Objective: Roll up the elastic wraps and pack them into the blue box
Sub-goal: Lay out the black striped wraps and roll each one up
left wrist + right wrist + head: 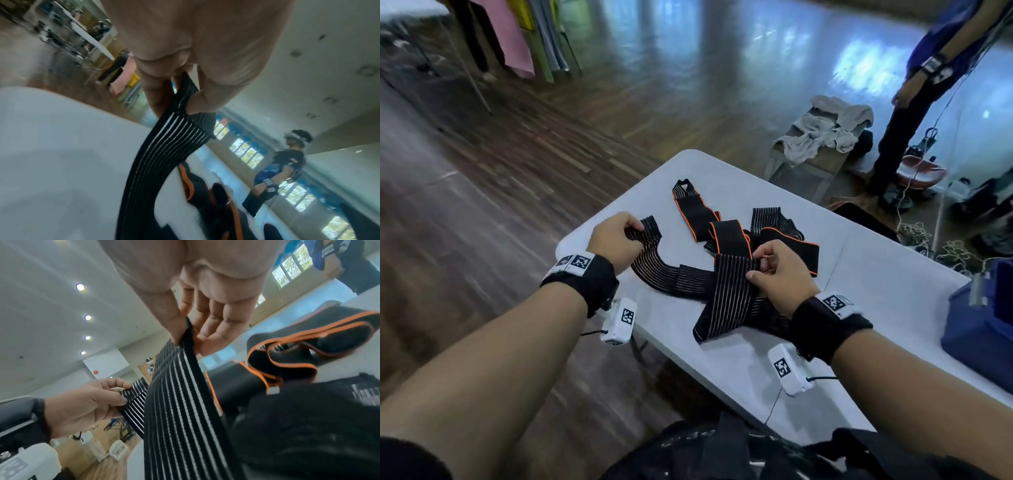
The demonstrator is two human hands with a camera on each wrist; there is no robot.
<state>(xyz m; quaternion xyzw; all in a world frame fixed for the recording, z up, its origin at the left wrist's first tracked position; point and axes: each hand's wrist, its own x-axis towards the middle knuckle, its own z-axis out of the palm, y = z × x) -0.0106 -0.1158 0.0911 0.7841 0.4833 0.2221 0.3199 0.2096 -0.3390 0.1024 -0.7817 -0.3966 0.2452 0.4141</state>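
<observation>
Both hands are on one striped wrap (674, 274). The left hand (616, 240) pinches one end between thumb and curled fingers — the left wrist view shows the fabric bunched there. The right hand (780, 274) pinches the wrap further along, at a fold, thumb (172, 321) on one face and fingertips (207, 339) on the other. The strap curves slack on the white table (722, 171) between the two grips, so it isn't stretched; my guess is the two-point hold is there to find the free end and pull this wrap apart from the pile before rolling starts.

The rest of the strap runs on under the right hand, crosses over itself and trails toward the near table edge. Just beyond the right hand lies a tangle of orange-edged wraps (729, 236), looped and overlapping, one tail (691, 205) reaching toward the far side. From the right wrist view, one of them stands up in a loose loop — unrolled, none packed as far as I can see.

The blue box (979, 329) sits at the right end of the table, well apart from the wraps, cut by the frame edge; can't tell what's inside. Reads as an early stage, separating and straightening.
</observation>
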